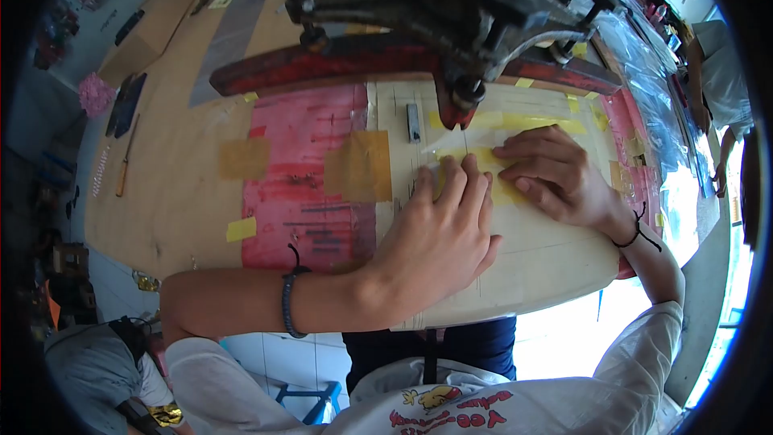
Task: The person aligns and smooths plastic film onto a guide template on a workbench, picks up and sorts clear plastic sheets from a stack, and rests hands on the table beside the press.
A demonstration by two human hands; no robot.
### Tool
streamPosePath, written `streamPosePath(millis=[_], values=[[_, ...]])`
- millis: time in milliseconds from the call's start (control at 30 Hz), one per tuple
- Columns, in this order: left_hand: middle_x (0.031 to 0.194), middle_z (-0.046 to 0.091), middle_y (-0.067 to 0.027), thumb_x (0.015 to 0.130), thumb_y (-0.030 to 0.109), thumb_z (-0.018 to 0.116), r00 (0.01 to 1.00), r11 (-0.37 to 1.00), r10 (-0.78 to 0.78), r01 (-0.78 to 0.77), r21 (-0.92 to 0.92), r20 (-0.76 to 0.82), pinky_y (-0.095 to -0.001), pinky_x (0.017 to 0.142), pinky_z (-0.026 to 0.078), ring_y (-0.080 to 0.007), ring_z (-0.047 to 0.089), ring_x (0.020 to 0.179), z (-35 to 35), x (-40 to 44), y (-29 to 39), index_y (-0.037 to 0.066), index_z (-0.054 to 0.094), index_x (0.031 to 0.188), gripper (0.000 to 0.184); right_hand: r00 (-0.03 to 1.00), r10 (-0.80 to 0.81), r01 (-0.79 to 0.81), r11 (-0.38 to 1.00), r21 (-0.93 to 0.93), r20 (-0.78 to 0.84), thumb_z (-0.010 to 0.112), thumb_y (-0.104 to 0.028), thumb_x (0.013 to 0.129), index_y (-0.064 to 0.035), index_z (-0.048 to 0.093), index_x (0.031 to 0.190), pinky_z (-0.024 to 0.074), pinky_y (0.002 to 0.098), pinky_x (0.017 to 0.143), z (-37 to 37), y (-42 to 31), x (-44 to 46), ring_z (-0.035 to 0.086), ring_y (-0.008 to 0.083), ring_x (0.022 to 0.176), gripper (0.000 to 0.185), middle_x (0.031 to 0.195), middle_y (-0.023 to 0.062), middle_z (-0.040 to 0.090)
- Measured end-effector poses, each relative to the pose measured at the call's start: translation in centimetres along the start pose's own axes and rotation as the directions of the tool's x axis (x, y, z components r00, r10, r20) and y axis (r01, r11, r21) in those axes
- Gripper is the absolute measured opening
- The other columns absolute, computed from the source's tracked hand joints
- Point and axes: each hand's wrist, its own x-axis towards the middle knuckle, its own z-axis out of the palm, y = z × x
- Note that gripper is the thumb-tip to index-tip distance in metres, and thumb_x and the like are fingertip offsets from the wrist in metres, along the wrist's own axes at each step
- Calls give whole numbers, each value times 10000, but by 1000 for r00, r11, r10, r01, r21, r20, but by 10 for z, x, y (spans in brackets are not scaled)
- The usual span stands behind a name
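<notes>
My left hand [443,229] lies palm down on the pale board [555,256], its fingers slightly spread and their tips at the yellow tape [509,192]. Just to the right, my right hand [551,173] rests on the same tape with bent fingers apart and the thumb below them. Neither hand visibly holds anything. A small grey block [413,123] sits on the board above my left hand. Thin dark lines run over the board near my fingers.
A red and black metal clamp frame [386,52] spans the board above my hands. Left of them are a pink sheet [310,113], brown tape [358,165] and a wooden-handled tool [121,177]. Another person [721,72] is at the right edge. A blue stool [310,399] stands below.
</notes>
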Motion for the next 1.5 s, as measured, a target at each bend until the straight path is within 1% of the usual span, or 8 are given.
streamPosePath(millis=[200, 400, 700, 800, 1200, 1300, 1500], values=[[1273, 593, -264, 931, 438, 594, 1000, 999, 21, -21, 34, 0, -450, 985, 508, -362, 550, 1198, 0, 0, 1, -106, 646, 1250, 633, 1000, 2, -2, 1000, 11, -25, 706, -140, 911, -23, 754, 1006, 501, 432, 968, 1, 0, -1, 651, 298, 1115, 158, 1151, 99, 728], [1276, 601, -278, 940, 440, 584, 999, 998, 37, -38, 46, 14, -454, 989, 504, -361, 559, 1193, -2, 1, 0, -102, 650, 1256, 631, 999, 3, -3, 1000, 11, -35, 721, -130, 893, -34, 766, 1010, 506, 424, 969, 1, -1, -3, 643, 283, 1125, 158, 1184, 92, 720], [1282, 599, -286, 934, 412, 595, 998, 999, 51, -52, 11, 40, -437, 1002, 492, -371, 572, 1188, -4, 2, -2, -100, 611, 1281, 619, 999, -7, 9, 999, 37, -48, 700, -126, 891, -43, 744, 1003, 498, 439, 983, 3, 2, -7, 639, 301, 1136, 145, 1196, 101, 702], [1282, 597, -291, 932, 404, 597, 998, 999, 52, -52, 7, 44, -443, 1007, 493, -378, 576, 1194, -4, 2, -2, -98, 609, 1279, 611, 999, -13, 15, 999, 48, -46, 707, -127, 909, -22, 746, 990, 505, 434, 978, 1, 1, -7, 646, 316, 1139, 137, 1204, 124, 706], [1291, 593, -301, 935, 392, 600, 996, 998, 62, -61, -19, 68, -449, 1013, 495, -390, 576, 1210, -7, 4, -3, -99, 596, 1291, 606, 999, -9, 13, 998, 69, -53, 714, -137, 912, -22, 740, 970, 503, 438, 985, 0, 0, -9, 645, 313, 1156, 131, 1174, 119, 715], [1299, 590, -303, 936, 388, 599, 995, 998, 64, -63, -17, 74, -452, 1011, 497, -393, 575, 1210, -9, 4, -3, -98, 590, 1298, 606, 996, -44, 49, 997, 59, -81, 732, -136, 883, -33, 739, 962, 520, 430, 959, 2, 2, -8, 655, 308, 1108, 130, 1133, 110, 719], [1306, 584, -306, 925, 375, 609, 995, 998, 67, -65, -20, 79, -465, 1009, 498, -399, 574, 1207, -8, 4, -3, -93, 594, 1284, 590, 995, -49, 54, 997, 62, -83, 728, -135, 889, -37, 742, 970, 520, 429, 957, 1, 1, -8, 658, 306, 1107, 128, 1132, 105, 727]])
